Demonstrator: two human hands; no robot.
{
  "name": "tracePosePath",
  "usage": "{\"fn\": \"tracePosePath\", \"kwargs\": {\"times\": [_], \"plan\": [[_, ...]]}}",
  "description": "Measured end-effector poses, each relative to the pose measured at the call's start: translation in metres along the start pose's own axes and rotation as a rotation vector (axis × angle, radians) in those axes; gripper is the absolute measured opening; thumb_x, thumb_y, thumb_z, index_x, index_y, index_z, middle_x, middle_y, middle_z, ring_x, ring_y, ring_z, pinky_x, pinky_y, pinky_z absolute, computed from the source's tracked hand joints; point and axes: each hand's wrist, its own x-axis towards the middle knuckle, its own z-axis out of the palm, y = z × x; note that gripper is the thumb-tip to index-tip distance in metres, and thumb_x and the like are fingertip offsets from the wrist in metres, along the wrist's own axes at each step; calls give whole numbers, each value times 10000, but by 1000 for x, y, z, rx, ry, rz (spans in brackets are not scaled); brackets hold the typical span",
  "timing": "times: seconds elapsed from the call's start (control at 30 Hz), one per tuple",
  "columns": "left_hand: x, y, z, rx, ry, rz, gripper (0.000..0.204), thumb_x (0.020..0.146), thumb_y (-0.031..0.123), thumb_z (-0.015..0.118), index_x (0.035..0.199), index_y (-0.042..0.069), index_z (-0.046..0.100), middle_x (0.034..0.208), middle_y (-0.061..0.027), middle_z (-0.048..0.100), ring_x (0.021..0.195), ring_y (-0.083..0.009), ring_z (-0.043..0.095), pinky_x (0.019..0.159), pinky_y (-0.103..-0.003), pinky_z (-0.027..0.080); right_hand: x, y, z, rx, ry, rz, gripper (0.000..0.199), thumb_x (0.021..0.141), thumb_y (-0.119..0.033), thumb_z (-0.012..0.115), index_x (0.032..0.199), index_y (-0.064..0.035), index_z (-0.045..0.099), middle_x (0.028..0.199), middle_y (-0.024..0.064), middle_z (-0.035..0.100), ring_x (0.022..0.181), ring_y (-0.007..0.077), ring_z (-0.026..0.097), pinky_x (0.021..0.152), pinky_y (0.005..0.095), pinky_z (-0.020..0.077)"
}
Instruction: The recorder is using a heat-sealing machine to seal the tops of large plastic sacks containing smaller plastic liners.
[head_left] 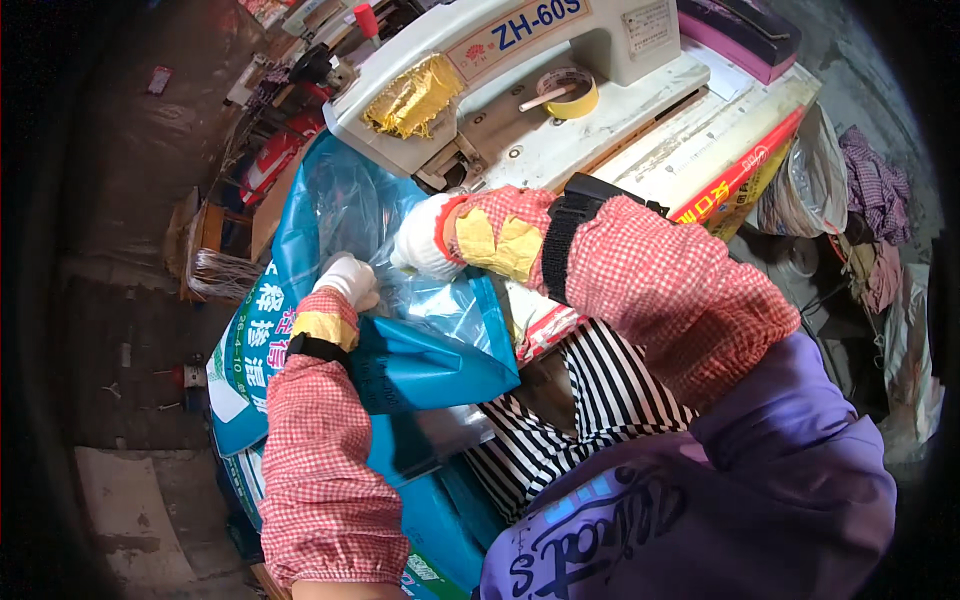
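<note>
A large blue plastic bag [440, 370] with printed sides lies across my lap and up to the sewing machine [520, 70]. A crumpled clear plastic liner [345, 200] shows inside its opening. My left hand [350, 282], in a white glove, is closed on the blue bag and liner near the opening. Just right of it and slightly farther away, my right hand [425, 238], also gloved in white, is curled over the clear liner, its fingertips partly hidden. Both forearms wear red checked sleeve covers with yellow tape at the wrists.
On the machine's bed sits a yellow tape roll [575, 104] with a white stick across it. A gold cloth scrap [415, 95] is stuck to the machine head. A black and pink box [745, 35] stands at the back right. Bundled white strings [218, 275] hang at the left.
</note>
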Motion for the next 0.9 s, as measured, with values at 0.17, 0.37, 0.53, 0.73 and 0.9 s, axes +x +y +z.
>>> {"fn": "tracePosePath", "kwargs": {"times": [0.17, 0.37, 0.53, 0.73, 0.9], "plan": [[7, 12, -15, -203, -200, -340, 379, 807, 369, 579, 1008, 60, 668, 1010, -120, 652, 955, -256, 623, 838, -346, 478, 13, 7, 21, -283, -13, -17, 203, 665, -142, 620, 860, -124, 674, 798, 96, 662, 728, 296, 641, 605, 417, 505], [15, 11, 22, -385, -45, -497, 286, 747, 269, 644, 932, 55, 689, 942, -139, 661, 891, -283, 637, 805, -335, 494, -51, -23, -47, -112, 70, 242, 229, 686, -125, 613, 912, -147, 647, 773, 120, 641, 734, 308, 636, 614, 411, 503], [-1, 24, -26, -460, -62, -537, 264, 707, 190, 651, 905, 18, 679, 917, -199, 646, 898, -322, 629, 791, -366, 493, -21, 3, 2, 28, 460, -22, 210, 773, -185, 516, 937, -146, 642, 850, 158, 629, 800, 315, 630, 701, 419, 490], [11, 29, -14, -717, 118, -701, 221, 688, 128, 633, 863, 1, 672, 907, -236, 633, 910, -357, 617, 770, -388, 491, -22, 4, 0, -113, 216, 5, 141, 672, -146, 593, 802, -128, 645, 730, 116, 616, 714, 316, 613, 604, 419, 474], [16, 24, -7, -669, 39, -685, 217, 688, 132, 646, 868, 13, 667, 958, -227, 632, 928, -353, 613, 780, -375, 494, -48, -3, -48, 112, 50, 317, 269, 671, -185, 590, 925, -137, 667, 913, 125, 654, 848, 318, 636, 699, 429, 498]]}}
